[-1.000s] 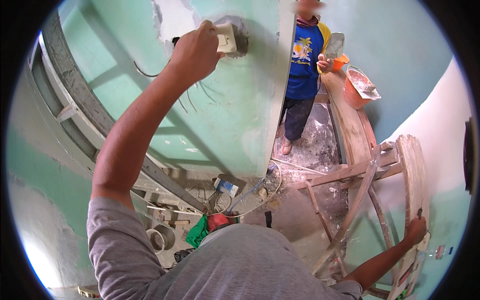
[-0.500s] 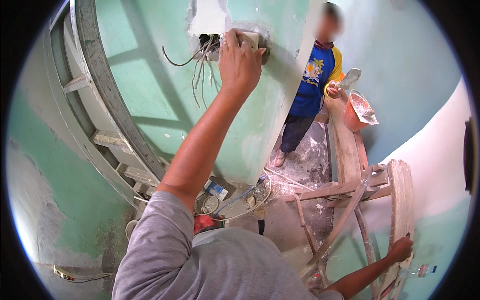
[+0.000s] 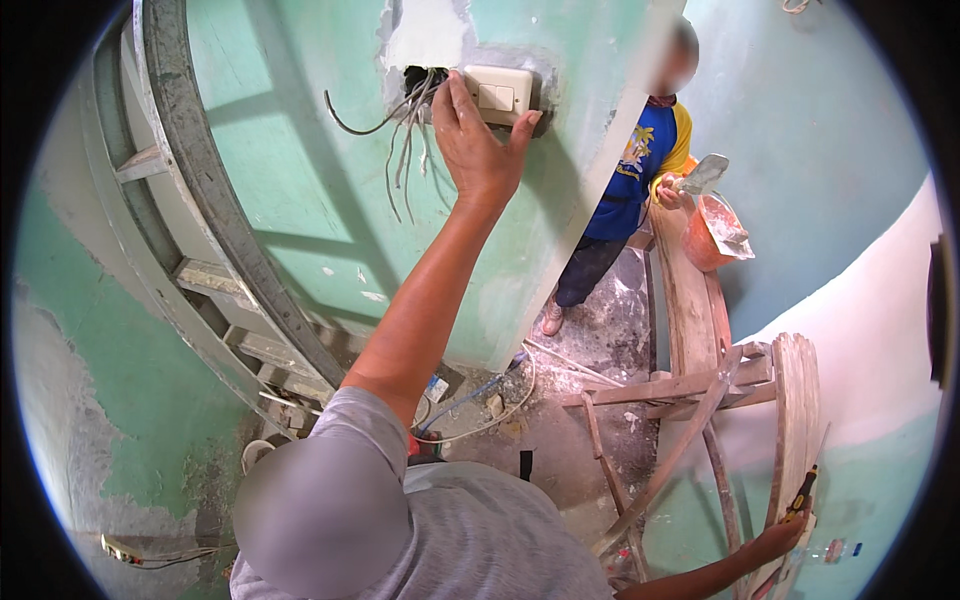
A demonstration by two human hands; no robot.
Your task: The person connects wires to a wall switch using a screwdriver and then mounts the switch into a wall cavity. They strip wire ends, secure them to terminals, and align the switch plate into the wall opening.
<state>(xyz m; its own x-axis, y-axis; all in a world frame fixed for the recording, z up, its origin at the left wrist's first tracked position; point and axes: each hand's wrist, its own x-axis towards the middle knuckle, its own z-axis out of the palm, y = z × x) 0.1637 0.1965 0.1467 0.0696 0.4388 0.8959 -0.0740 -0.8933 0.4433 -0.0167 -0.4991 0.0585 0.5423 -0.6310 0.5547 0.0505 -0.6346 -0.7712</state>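
A cream light switch (image 3: 499, 95) sits over a recess in the green wall. My left hand (image 3: 472, 150) holds it, with fingers at its left edge and thumb at its lower right corner. Beside it, several grey wires (image 3: 408, 125) hang out of a dark wall hole (image 3: 424, 80). Down at the lower right, my right hand (image 3: 782, 538) is closed round the black and yellow handle of a screwdriver (image 3: 802, 491), its thin shaft pointing up. That hand is next to a worn wooden plank (image 3: 795, 430).
A metal ladder (image 3: 215, 200) leans at the left. Past the wall's edge stands a person (image 3: 645, 150) with a trowel (image 3: 705, 174), near an orange bucket (image 3: 708, 235) on a plank. Wooden trestle legs (image 3: 670, 470) stand at the right; a hose (image 3: 525, 395) and rubble lie on the floor.
My left hand has slid down a little, uncovering the switch's front. My right hand has shifted down and left, and the screwdriver now shows with its shaft upward.
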